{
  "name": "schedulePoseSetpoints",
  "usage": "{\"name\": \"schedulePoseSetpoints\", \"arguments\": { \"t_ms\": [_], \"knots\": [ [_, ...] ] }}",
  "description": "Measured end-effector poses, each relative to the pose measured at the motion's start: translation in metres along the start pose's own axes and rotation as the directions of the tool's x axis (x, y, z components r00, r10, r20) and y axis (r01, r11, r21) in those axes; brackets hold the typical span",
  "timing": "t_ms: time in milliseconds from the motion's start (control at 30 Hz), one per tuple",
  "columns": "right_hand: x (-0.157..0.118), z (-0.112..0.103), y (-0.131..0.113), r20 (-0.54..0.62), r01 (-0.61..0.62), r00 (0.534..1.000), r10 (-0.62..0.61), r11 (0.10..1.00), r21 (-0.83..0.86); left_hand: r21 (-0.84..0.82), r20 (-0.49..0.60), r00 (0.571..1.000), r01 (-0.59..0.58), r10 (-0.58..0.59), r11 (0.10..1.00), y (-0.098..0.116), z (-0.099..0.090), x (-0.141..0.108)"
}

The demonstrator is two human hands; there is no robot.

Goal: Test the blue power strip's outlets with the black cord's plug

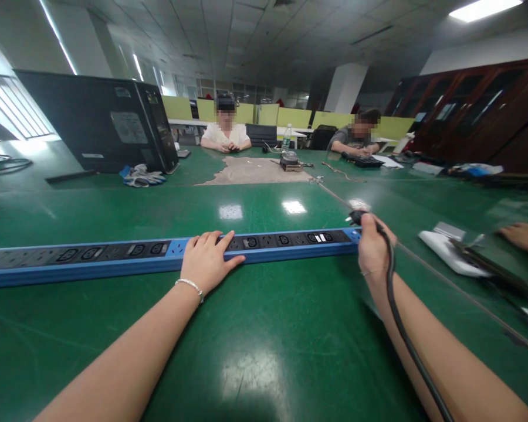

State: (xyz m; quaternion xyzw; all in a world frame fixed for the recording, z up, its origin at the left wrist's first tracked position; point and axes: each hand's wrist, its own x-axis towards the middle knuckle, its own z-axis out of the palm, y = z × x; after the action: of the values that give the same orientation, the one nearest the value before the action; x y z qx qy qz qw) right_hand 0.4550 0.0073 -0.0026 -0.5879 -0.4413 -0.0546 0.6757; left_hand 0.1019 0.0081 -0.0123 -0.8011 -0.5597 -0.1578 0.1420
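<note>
A long blue power strip point(264, 254) with black sockets lies across the green table, running out of view at the left. My left hand point(206, 258) rests on it near its middle, fingers spread over the sockets and thumb along the front edge. By the strip's right end, my right hand point(375, 246) is closed around a black power plug point(357, 217), whose metal prongs point left. The plug is apart from the sockets, a little above the strip's end. From it a black cable point(400, 328) hangs over my right forearm towards the bottom edge.
Behind the strip stand a black computer case point(114, 126) and a pair of work gloves point(141, 176). Two people sit across the green table point(264, 351). At right are a white device point(451, 252) and another person's hand point(525, 237). A water bottle point(287, 138) stands far back.
</note>
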Motion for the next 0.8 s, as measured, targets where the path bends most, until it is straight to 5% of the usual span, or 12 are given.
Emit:
{"name": "schedulePoseSetpoints", "arguments": {
  "t_ms": [133, 300, 533, 800],
  "knots": [
    [-0.024, 0.017, -0.020, 0.260, 0.047, 0.965, -0.035, 0.998, -0.039, 0.004, -0.006, 1.000, -0.001, 0.001, 1.000, 0.000, 0.000, 0.000],
    [-0.045, 0.033, -0.033, 0.418, 0.039, 0.909, -0.015, 0.998, -0.048, -0.009, -0.008, 1.000, 0.000, 0.000, 1.000, 0.000, 0.002, 0.001],
    [-0.056, 0.045, -0.041, 0.506, 0.109, 0.862, -0.013, 0.981, -0.160, -0.028, -0.018, 1.000, 0.006, -0.007, 1.000, 0.000, 0.003, 0.000],
    [-0.060, 0.045, -0.042, 0.491, 0.150, 0.871, -0.001, 0.953, -0.264, -0.035, -0.041, 0.999, -0.007, 0.005, 0.999, -0.001, 0.005, -0.001]
  ]
}}
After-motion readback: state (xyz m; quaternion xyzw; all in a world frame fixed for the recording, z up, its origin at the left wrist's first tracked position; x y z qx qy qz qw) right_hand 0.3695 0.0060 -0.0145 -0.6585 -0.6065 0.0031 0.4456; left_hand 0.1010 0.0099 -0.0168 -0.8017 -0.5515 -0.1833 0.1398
